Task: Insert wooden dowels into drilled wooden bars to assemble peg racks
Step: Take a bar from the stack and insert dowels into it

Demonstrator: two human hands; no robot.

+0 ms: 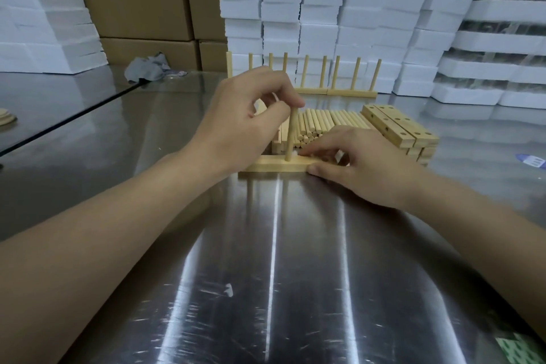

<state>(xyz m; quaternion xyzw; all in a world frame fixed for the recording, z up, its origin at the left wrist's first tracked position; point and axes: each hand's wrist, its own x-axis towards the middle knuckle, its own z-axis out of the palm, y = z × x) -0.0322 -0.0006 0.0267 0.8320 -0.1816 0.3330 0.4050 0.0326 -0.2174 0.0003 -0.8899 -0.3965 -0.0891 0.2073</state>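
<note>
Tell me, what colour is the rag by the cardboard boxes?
Grey. The rag shows best, crumpled, in the head view.

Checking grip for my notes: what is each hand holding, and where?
Left hand pinches the upright dowel near its top; right hand holds the drilled bar at its right end.

The right hand (360,165) covers the 3 o'clock end of the bar (274,167). The left hand (245,115) hides the top of the dowel (291,136) and part of the racks (351,94) at 12. The edge cuts a disc (6,120) at 9 o'clock, a label (531,160) at 3 and a green sheet (526,349) at 5.
</note>
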